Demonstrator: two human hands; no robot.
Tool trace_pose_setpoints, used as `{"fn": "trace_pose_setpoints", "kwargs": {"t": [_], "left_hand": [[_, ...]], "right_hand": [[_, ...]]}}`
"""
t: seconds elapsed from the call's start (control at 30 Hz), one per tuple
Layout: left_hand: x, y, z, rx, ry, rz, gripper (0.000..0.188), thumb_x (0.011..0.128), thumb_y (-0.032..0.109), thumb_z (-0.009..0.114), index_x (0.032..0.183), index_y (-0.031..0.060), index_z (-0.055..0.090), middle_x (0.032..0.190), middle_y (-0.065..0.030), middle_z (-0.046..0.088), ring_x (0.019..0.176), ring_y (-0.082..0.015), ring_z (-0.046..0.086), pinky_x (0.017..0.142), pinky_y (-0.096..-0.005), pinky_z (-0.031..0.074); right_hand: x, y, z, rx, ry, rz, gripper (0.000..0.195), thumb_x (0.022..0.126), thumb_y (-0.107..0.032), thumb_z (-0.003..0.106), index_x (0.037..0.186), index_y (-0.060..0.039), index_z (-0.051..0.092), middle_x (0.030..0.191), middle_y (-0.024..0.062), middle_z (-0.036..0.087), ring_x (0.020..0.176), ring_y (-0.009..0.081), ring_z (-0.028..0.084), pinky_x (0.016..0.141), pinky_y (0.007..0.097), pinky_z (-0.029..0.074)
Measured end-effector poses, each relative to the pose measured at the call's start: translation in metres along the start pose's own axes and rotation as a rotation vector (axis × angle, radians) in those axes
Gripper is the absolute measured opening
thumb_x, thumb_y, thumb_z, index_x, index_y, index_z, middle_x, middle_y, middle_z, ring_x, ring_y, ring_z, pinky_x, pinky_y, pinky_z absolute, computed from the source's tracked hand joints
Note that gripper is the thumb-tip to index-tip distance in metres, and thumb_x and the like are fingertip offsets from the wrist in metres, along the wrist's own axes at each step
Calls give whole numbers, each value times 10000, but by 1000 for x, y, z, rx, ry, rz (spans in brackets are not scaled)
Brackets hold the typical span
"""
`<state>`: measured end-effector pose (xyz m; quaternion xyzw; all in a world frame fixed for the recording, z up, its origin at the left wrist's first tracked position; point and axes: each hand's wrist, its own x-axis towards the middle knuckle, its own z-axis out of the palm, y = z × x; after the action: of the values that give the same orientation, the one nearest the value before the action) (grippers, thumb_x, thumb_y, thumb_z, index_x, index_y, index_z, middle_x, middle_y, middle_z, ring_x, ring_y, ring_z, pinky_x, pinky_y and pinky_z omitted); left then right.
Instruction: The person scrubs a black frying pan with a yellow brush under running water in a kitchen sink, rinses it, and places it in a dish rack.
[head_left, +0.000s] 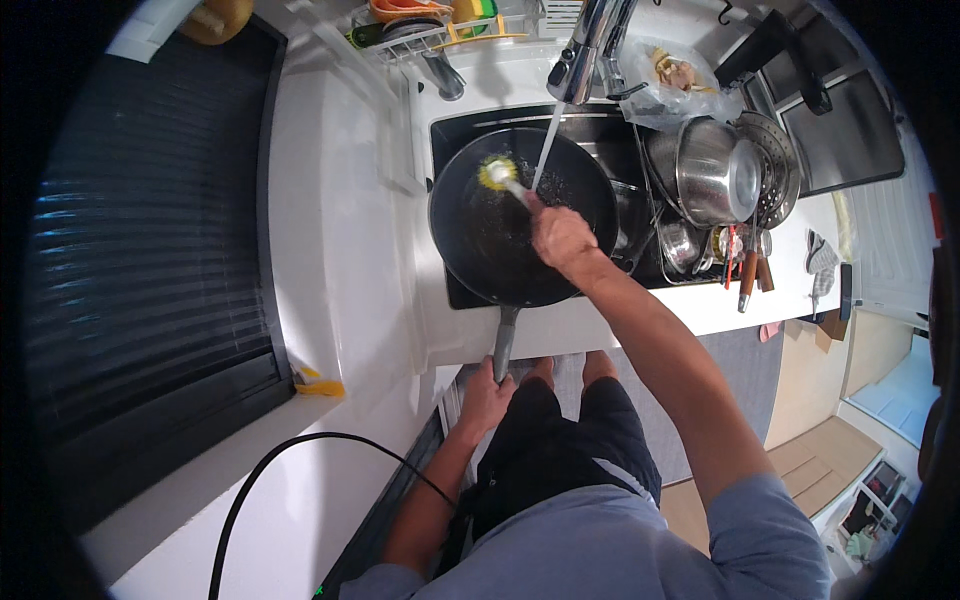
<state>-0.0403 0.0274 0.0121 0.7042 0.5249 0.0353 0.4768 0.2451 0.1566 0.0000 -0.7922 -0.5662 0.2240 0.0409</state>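
A dark frying pan (480, 247) lies over the black sink, tilt unclear, with its grey handle (507, 337) pointing towards me. My left hand (486, 397) is closed around the end of that handle. Above the pan, my right hand (564, 236) grips a dish brush (498, 173) with a pale handle and yellow bristles; its blurred head is at the pan's upper left inside. A stream of water (549, 146) runs from the chrome faucet (574, 71) into the pan, just beyond my right hand.
Right of the pan, a rack holds a steel pot (716, 172), a colander (776, 169) and wooden-handled utensils (748, 281). Behind are a plastic bag with food scraps (675, 75) and a wire caddy (450, 37) with sponges. A black cable (255, 480) curves at lower left.
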Motion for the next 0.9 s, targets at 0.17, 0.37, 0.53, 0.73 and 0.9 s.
{"fn": "trace_pose_setpoints", "kwargs": {"t": [0.17,0.37,0.53,0.73,0.9], "left_hand": [[0,-18,4,-20,42,31,311,893,174,630,1104,-30,527,849,-313,648,844,-516,633,712,-565,496],[3,-2,-2,-1,-1,-25,291,892,173,627,1074,-35,535,862,-323,649,862,-515,636,717,-562,500],[1,-7,-1,-35,24,-23,303,892,178,627,1082,-35,527,836,-321,644,858,-527,628,718,-572,494],[2,-5,-2,-35,-4,-21,291,892,177,629,1070,-28,524,837,-319,642,863,-536,619,710,-575,485],[2,2,-4,-70,-3,-21,270,894,177,631,1043,-23,526,827,-318,634,855,-534,617,700,-572,481]], "right_hand": [[-34,0,-12,4,-86,-258,515,1019,-215,430,1532,-240,397,937,240,687,832,413,706,758,511,580],[-7,29,-16,-106,105,-17,540,994,-159,454,1511,-312,424,1086,202,653,909,400,702,818,491,571],[-49,39,-24,-98,50,205,534,994,-175,478,1509,-312,434,1096,207,650,929,407,698,825,499,566],[-28,23,-26,-39,36,211,508,996,-164,469,1490,-280,460,1116,180,660,986,393,687,859,476,557],[-3,-5,15,261,37,-70,454,970,-204,531,1425,-196,549,967,264,687,890,417,690,799,534,555]]}}
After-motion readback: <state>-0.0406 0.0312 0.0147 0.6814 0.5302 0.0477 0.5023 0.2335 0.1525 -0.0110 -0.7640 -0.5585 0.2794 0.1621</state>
